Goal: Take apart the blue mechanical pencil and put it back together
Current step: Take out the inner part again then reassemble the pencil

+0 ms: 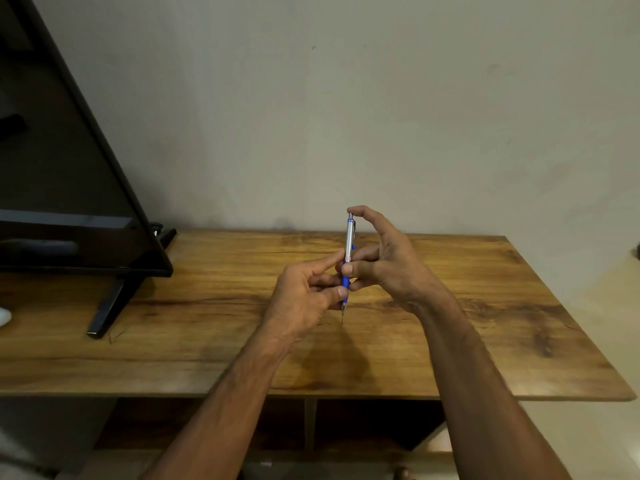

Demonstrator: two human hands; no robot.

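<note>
The blue mechanical pencil stands upright above the wooden table, silver upper barrel on top, blue grip below, thin tip pointing down. My left hand pinches the blue grip between thumb and fingers. My right hand holds the barrel's middle with thumb and fingers, while its index finger curls over and rests on the top cap. The pencil looks whole; its tip hovers just above the tabletop.
A black flat screen on a stand occupies the table's left side. A pale wall rises behind. Open shelf compartments lie under the tabletop. A white object shows at the left edge.
</note>
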